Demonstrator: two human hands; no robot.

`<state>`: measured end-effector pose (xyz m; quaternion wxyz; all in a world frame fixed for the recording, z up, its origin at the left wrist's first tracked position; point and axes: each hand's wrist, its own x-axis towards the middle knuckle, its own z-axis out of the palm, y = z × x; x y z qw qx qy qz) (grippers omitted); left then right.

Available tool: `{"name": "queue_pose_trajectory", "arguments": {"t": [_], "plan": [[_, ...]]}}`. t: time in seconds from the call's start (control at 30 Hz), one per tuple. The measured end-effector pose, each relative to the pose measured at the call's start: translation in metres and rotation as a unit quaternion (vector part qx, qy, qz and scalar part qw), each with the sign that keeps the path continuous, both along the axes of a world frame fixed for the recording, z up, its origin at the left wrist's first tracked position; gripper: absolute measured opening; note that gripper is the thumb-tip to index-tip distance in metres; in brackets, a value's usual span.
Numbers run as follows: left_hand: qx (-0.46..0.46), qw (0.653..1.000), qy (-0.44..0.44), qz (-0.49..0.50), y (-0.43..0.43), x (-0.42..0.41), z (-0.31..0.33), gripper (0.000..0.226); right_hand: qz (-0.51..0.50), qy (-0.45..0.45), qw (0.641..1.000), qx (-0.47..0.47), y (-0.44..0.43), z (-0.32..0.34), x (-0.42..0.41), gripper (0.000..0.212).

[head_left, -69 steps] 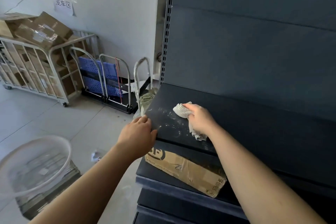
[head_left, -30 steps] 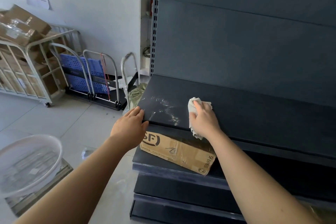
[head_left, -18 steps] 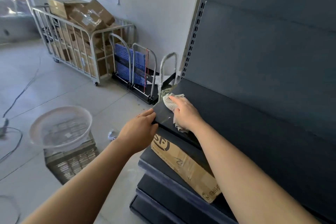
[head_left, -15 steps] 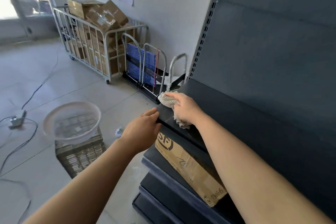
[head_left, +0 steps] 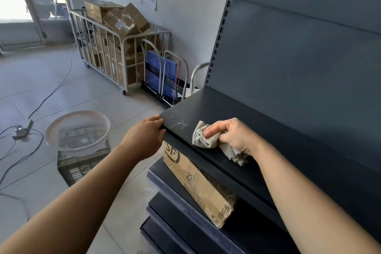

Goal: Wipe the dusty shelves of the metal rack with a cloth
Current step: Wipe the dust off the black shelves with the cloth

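Observation:
A dark metal rack fills the right side, and its top shelf [head_left: 237,109] shows pale dust smears near the front left corner. My right hand [head_left: 235,135] presses a crumpled beige ribbed cloth [head_left: 206,140] onto the shelf close to its front edge, just right of the smears. My left hand [head_left: 146,138] grips the shelf's front left corner, fingers curled over the edge. Lower shelves [head_left: 185,222] step out below.
A flattened cardboard box [head_left: 198,183] lies on the shelf below. A clear basin [head_left: 78,132] rests on a grey crate [head_left: 80,165] on the floor to the left. Cables [head_left: 20,150] trail across the tiles. A cage cart of boxes [head_left: 115,47] and folded trolleys [head_left: 165,76] stand by the wall.
My right hand has slid the cloth rightward, from the shelf's left corner toward the front edge. My view swung left and tilted. The left hand stays on the corner.

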<state>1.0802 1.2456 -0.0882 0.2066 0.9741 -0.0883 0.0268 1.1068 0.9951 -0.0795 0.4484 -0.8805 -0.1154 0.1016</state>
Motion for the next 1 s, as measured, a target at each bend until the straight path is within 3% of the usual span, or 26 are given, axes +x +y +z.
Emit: {"name": "queue_pose_trajectory", "arguments": {"t": [0.2, 0.57, 0.7, 0.8, 0.9, 1.0], "plan": [[-0.019, 1.0, -0.006, 0.003, 0.0, -0.01, 0.002, 0.04, 0.055, 0.011, 0.998, -0.002, 0.031, 0.003, 0.016, 0.06], [-0.01, 0.999, 0.03, 0.017, 0.008, 0.003, -0.001, 0.032, 0.023, -0.013, 0.999, -0.036, 0.096, 0.0, 0.088, 0.057], [-0.006, 0.999, 0.031, 0.011, 0.013, 0.009, -0.003, 0.027, 0.028, -0.037, 0.994, -0.094, 0.111, -0.001, 0.114, 0.058], [0.003, 0.999, 0.036, 0.005, 0.012, 0.008, -0.002, 0.035, 0.019, -0.141, 0.974, -0.178, 0.113, 0.001, 0.129, 0.06], [0.002, 0.999, 0.032, 0.005, 0.011, 0.008, 0.0, 0.036, -0.017, -0.283, 0.953, -0.108, 0.114, 0.0, 0.134, 0.054], [-0.001, 1.0, 0.027, 0.008, 0.01, 0.007, 0.0, 0.035, -0.046, -0.351, 0.93, -0.099, 0.112, -0.015, 0.132, 0.048]]}}
